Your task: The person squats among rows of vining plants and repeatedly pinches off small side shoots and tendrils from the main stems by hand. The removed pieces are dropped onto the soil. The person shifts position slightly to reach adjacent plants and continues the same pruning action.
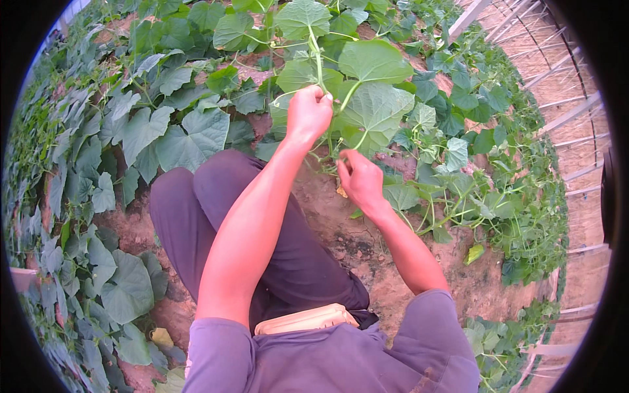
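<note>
My left hand (310, 109) is closed around the green stem of a climbing vine (317, 61), which looks like cucumber, with broad leaves above the fist. Lower and to the right, my right hand (355, 172) is beside the vine's lower stems and thin tendrils, its thumb and fingers bent. Whether those fingers pinch a stem cannot be told. A large leaf (376, 115) with its pale underside showing spreads between and to the right of the hands. Another rounded leaf (374, 61) stands above it.
Dense vines with large leaves (194, 140) fill the left side. More vines (457, 206) lie on the right over reddish soil (393, 280). Pale posts (467, 19) and a ribbed wall stand along the right edge. A light-coloured pouch (307, 320) rests at my waist, above my bent legs.
</note>
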The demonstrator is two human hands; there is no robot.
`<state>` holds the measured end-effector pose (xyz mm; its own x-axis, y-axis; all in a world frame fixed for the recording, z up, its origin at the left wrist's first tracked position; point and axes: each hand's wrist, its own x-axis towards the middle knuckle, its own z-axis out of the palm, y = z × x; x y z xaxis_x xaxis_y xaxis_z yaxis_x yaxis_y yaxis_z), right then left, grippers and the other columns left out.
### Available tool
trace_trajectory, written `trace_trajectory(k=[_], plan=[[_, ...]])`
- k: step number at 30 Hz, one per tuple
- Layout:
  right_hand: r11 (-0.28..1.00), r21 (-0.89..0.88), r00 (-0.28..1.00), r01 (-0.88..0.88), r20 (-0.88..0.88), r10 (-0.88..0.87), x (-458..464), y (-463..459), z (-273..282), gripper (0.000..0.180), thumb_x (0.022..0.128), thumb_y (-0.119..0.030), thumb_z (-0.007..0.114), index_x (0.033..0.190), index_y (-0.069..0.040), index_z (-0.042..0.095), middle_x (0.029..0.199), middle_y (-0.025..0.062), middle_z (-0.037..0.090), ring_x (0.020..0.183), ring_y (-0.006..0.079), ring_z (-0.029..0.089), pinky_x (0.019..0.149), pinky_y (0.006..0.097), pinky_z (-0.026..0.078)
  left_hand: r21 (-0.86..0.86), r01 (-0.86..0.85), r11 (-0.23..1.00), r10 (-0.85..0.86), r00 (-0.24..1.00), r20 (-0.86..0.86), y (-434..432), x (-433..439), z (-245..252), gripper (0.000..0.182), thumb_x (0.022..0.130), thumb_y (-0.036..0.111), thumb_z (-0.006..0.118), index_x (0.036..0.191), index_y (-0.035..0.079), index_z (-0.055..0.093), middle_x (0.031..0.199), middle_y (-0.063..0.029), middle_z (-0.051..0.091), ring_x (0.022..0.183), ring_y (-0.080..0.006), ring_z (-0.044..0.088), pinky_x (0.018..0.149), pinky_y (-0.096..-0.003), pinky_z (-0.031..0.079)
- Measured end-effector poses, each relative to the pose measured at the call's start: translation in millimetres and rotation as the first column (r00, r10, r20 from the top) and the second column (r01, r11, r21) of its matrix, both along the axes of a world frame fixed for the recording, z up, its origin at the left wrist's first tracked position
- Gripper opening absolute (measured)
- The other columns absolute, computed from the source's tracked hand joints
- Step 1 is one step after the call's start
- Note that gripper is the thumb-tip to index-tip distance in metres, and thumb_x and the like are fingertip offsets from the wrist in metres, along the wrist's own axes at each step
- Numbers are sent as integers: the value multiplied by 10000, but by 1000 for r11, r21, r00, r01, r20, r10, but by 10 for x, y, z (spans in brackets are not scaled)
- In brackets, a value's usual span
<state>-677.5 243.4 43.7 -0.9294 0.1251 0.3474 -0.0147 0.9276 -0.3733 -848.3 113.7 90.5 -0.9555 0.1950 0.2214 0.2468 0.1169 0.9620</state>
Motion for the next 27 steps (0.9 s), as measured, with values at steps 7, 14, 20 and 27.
trace_trajectory(k=[7,14,20,27], plan=[[997,22,699,74,712,-68,-753,70,374,292,929,-239,716,1066,14,768,872,224,785,822,400,780,799,475,621,-63,93,994,-96,994,-46,11,168,116,266,1001,175,713,848,-41,685,710,-78,685,655,-121,602,629,-361,498],[973,228,788,-32,605,-115,-784,59,172,316,903,-289,771,1029,0,776,967,237,786,966,408,775,862,505,611,-67,100,993,-106,990,-92,19,293,148,227,983,155,722,885,-49,698,739,-162,699,680,-198,662,676,-415,532],[985,-165,946,55,325,1,-622,199,87,231,935,-254,749,977,-26,745,886,205,768,846,413,753,759,515,584,14,75,997,-74,997,-26,-7,118,74,233,997,159,721,874,-38,703,746,-114,720,684,-173,662,668,-401,533],[926,177,916,-333,294,273,-793,530,477,344,985,-312,722,1245,-87,716,1174,165,758,1078,357,737,906,494,570,-11,36,999,-36,999,-6,-25,128,143,232,996,167,721,883,-35,711,740,-109,715,676,-170,653,663,-394,528]])
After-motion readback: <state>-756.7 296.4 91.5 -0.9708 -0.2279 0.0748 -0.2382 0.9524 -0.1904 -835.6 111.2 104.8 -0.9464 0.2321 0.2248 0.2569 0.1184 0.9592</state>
